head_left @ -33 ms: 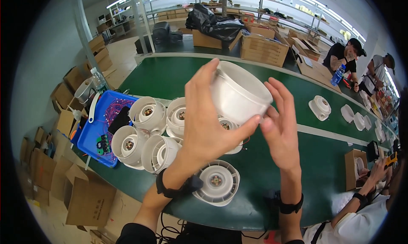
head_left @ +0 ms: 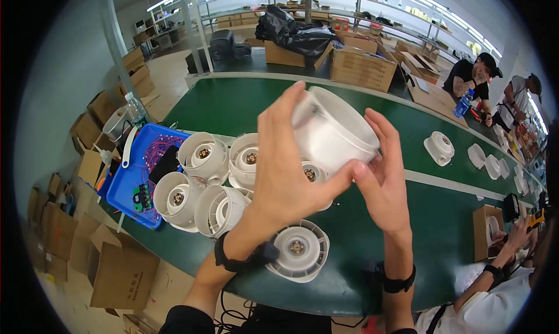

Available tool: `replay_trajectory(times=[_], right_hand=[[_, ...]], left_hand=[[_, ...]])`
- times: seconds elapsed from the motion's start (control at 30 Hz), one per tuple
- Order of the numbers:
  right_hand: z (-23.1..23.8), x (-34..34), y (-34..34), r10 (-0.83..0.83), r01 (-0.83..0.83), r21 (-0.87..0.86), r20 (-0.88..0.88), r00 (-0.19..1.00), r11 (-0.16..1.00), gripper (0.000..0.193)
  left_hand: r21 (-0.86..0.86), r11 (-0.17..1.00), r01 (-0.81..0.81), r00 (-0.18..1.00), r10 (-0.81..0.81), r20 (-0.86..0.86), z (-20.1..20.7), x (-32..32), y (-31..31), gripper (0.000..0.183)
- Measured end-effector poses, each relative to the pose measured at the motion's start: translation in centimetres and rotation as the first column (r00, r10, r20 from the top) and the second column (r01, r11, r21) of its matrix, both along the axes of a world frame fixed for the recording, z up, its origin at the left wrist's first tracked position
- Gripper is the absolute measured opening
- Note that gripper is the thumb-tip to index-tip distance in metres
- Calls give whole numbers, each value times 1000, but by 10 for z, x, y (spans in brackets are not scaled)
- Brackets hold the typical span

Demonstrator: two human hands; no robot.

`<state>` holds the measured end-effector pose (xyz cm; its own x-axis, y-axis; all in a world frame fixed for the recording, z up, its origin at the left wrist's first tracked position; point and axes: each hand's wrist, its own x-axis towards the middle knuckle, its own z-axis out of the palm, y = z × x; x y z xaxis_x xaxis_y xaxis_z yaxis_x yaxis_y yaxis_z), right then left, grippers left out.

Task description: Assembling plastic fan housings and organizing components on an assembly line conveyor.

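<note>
Above the bench I hold a white round plastic housing (head_left: 335, 130), tilted, its rim toward the upper right. My left hand (head_left: 288, 159) grips its left side, fingers up along the wall and thumb underneath. Around the right side curls my right hand (head_left: 384, 177), its thumb near the left thumb at the lower edge. Below my hands a ribbed white base (head_left: 297, 249) with a round centre lies on the green bench. Several white housings with round inner cores, such as this one (head_left: 177, 197), stand at the left; my left hand partly hides some.
A blue tray (head_left: 119, 197) with pink wires and a green circuit board lies at the bench's left. Open cardboard boxes (head_left: 125, 270) stand on the floor there. White parts (head_left: 439, 148) lie on the far right bench. At the right a co-worker's hand (head_left: 518, 232) holds a yellow tool.
The housing has shifted slightly to the right and looks a little blurred. My right thumb has moved up and left, closer to the left thumb.
</note>
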<state>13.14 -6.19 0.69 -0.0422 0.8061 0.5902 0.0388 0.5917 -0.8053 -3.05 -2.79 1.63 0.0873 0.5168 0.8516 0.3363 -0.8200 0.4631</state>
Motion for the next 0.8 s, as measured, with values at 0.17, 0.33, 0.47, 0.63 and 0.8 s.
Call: replay_trajectory(times=[0.17, 0.33, 0.47, 0.63, 0.8], right_hand=[[-1, 12, 6, -69, 70, -57, 17, 997, 996, 46], [3, 14, 0, -69, 79, -122, 81, 994, 989, 43], [1, 17, 2, -83, 90, -58, 126, 989, 994, 39], [5, 26, 3, -98, 95, 31, 136, 986, 995, 27], [10, 65, 9, -520, 447, 278, 315, 794, 850, 20]], left_hand=[[3, 1000, -18, 987, 19, -158, 13, -7, -17, 71], [-128, 986, 106, 994, -107, -6, 11, -14, -9, 54], [2, 999, 44, 995, -43, -94, 14, -15, -6, 39], [-58, 988, 145, 989, -147, -29, 18, -23, -4, 31], [-206, 973, 106, 994, -104, 18, 28, -36, -6, 26]])
